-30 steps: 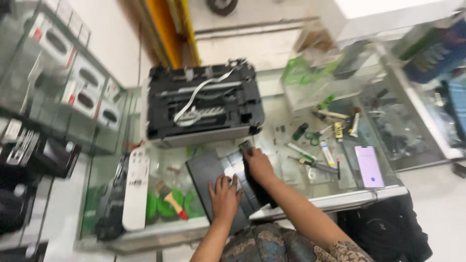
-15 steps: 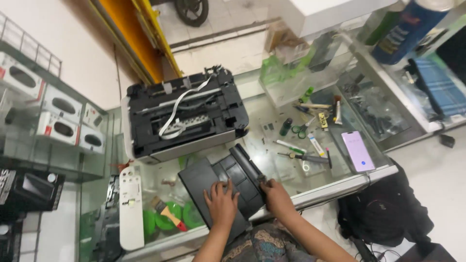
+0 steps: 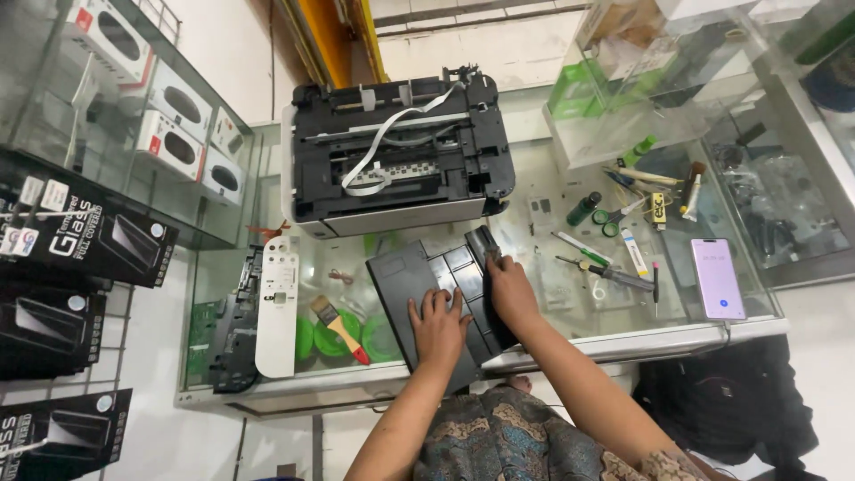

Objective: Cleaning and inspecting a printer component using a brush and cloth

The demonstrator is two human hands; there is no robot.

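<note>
Head view | left hand [image 3: 438, 328], right hand [image 3: 509, 291] hide black panel [image 3: 405, 281] middle

Black flat packages [image 3: 85, 245] hang left; phone's white screen [image 3: 717, 278] right.

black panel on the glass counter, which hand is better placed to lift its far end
Right, probably. The right hand already rests on the far right edge of the black panel, fingers near its top corner. The left hand lies flat on the panel's near middle, better suited to steadying it.
</note>
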